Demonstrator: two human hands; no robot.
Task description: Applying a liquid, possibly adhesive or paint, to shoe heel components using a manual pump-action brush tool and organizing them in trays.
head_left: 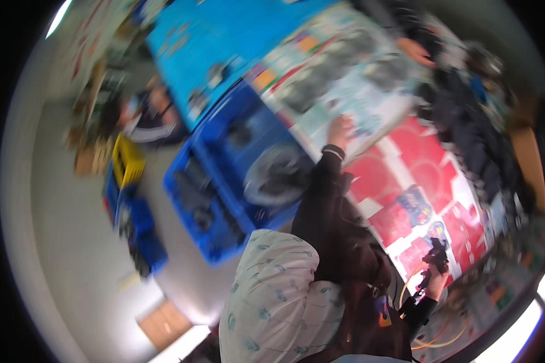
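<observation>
Head view, blurred: from my remote seat I see the right hand (pixel 436 281) with fingers curled round a dark tool (pixel 437 255) at the red-and-white work surface (pixel 427 144); contact there I can't tell. Left hand (pixel 341 127) sits by the pale sheeting (pixel 369 104), its finger state unreadable. I'd favour a steady grip, keeping the yellow cord (pixel 405 285) slack and clear.

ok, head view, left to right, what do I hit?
Yellow bin → blue crate with a clear plastic bag in it → left hand → right hand gripping a black tool → brown panel.
</observation>
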